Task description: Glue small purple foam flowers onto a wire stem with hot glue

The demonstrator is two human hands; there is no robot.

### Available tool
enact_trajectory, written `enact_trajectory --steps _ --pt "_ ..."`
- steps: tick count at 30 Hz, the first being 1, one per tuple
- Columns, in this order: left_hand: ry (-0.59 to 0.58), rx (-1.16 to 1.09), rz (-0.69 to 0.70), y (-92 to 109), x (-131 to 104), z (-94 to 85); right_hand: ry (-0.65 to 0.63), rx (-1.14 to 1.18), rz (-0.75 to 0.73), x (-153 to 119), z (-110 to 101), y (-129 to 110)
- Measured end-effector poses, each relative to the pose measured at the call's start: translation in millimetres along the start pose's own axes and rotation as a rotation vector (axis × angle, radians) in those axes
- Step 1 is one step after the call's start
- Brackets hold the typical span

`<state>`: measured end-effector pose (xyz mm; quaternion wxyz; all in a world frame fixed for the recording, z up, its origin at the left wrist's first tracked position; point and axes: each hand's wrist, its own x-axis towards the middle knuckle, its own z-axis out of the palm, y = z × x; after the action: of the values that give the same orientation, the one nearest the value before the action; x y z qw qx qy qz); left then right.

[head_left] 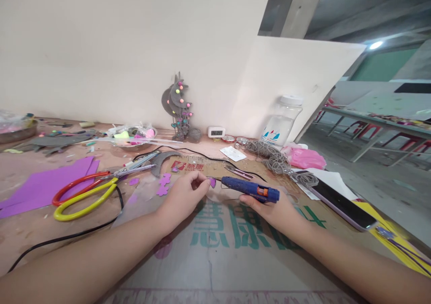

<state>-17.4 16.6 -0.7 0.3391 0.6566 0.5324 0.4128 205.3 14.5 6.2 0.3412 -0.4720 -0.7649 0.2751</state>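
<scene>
Far left, purple sheets (37, 189) flat on the table, red-and-yellow-handled scissors (85, 206) lying partly over their edge. Next, a bowl (129, 150) of bagged bits at the back, then purple cutouts (163, 190) just beside the left hand (186, 191). Grey moon ornament (178, 99) upright by the wall, with coloured balls on it. Left hand: thumb and fingers pinched on a small purple piece (212, 182), held up over the cardboard (215, 268). Right hand (269, 209): wrapped around a blue glue gun (249, 189), nozzle pointing left at the piece; touching or not, can't tell. Small clock (216, 132) behind. Further right: clear bottle (279, 123), grey cord (274, 158) in front, pink bag (306, 158), phone (340, 203), yellow sheet (392, 230).
</scene>
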Motion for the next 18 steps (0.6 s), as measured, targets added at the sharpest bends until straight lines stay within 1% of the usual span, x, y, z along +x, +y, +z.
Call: enact_trajectory --steps 3,9,13,16,18 --pt "-0.007 -0.019 -0.025 -0.8 -0.1 -0.1 -0.002 0.015 0.008 0.2 -0.5 -0.1" --pt "0.001 -0.082 -0.055 -3.6 1.1 -0.6 0.024 -0.077 0.017 0.9 -1.4 -0.7" --pt "0.026 -0.134 -0.064 -6.1 4.2 0.5 0.087 0.002 0.021 -2.4 -2.6 -3.9" --pt "0.022 -0.166 -0.072 -7.0 5.1 2.0 0.169 0.004 0.005 -3.5 -11.2 -11.2" --pt "0.018 -0.176 -0.073 -6.9 4.7 3.0 0.190 -0.025 -0.004 0.2 -21.7 -16.8"
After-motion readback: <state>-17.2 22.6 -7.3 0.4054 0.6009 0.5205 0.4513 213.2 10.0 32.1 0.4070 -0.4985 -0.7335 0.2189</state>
